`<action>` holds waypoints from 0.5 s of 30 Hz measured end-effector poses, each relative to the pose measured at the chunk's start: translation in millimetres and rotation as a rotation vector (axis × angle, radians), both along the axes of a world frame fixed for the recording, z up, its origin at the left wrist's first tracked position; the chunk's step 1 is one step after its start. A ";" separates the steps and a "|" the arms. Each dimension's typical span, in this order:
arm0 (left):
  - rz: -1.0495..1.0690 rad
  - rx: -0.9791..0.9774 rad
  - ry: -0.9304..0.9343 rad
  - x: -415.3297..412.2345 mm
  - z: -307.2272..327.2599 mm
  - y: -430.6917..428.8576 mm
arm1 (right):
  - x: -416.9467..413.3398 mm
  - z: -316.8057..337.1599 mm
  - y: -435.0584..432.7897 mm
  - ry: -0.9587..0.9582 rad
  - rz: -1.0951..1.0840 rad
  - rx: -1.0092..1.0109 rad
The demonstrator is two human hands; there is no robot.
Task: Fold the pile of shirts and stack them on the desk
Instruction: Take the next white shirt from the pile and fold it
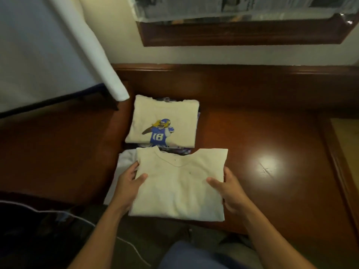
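2 hands at work. Left hand and right hand each grip a side edge of the folded cream shirt, thumbs on top, fingers tucked beneath. The shirt lies between them, collar pointing away.

Handling: soft, light, limp cotton. It would likely sag or unfold if lifted by 1 edge, so support under both sides looks best.

Just beyond the fingertips sits the stack, topped by a cream shirt printed with a number 18 player, close to the held collar. White cloth pokes out beside the left hand.

Right of the right hand the glossy desk gives room to move. Raised rim well beyond; near edge under the forearms.
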State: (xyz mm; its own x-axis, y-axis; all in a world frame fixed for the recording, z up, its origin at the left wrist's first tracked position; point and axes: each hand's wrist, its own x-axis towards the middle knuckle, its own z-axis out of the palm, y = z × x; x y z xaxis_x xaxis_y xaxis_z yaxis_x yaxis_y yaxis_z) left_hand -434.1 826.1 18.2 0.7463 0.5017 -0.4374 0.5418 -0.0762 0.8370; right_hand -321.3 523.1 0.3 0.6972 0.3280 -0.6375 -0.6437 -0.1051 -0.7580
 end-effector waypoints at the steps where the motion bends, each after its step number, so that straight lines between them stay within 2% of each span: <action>1: 0.009 0.032 0.016 -8.2 2.1 15.1 | -7.0 0.0 17.6 0.007 0.011 0.003; 7: -0.022 0.178 0.083 -33.2 8.0 77.5 | -35.5 -5.4 95.9 0.024 0.026 0.000; 11: -0.011 0.253 0.044 -27.8 5.9 103.4 | -39.7 -3.7 121.1 0.041 -0.084 0.043; 13: -0.048 0.223 0.097 -22.2 -0.2 108.0 | -37.7 -10.2 126.6 0.051 -0.092 -0.043; 15: -0.150 0.216 0.225 -19.3 -12.2 108.6 | -35.1 -16.7 129.3 0.060 -0.032 -0.203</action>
State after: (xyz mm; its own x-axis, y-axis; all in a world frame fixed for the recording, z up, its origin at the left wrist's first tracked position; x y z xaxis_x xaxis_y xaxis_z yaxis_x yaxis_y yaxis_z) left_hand -453.5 934.7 6.0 0.7158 0.4925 -0.4951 0.6802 -0.3313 0.6539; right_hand -356.4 652.4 -16.4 0.6639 0.1669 -0.7290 -0.6925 -0.2306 -0.6835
